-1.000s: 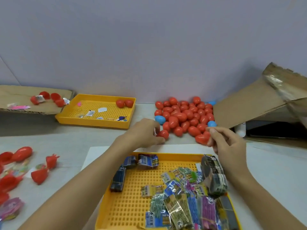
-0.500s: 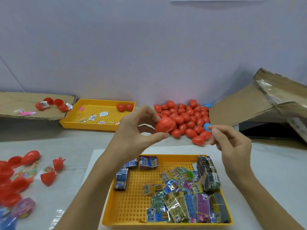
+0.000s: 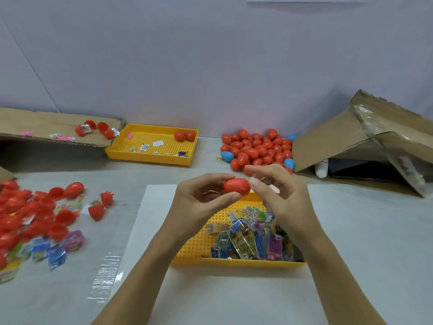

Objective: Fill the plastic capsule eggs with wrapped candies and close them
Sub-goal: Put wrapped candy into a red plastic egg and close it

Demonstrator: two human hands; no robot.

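Head view shows a red egg (image 3: pixel 236 186) held in the air over the far edge of the near yellow tray (image 3: pixel 234 262). The left hand (image 3: pixel 201 200) pinches its left end, and the right hand (image 3: pixel 278 195) touches its right end with the thumb, probably to pull it open. The wrapped candies (image 3: pixel 253 240) lie just below, easy to reach. The egg pile (image 3: pixel 257 148) waits at 12 o'clock on the surface (image 3: pixel 363 231).

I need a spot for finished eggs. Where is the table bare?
Bare: right of the candy tray, below the cardboard box; also the white sheet nearest the person. Crowded: far left with open red halves, and the egg pile.
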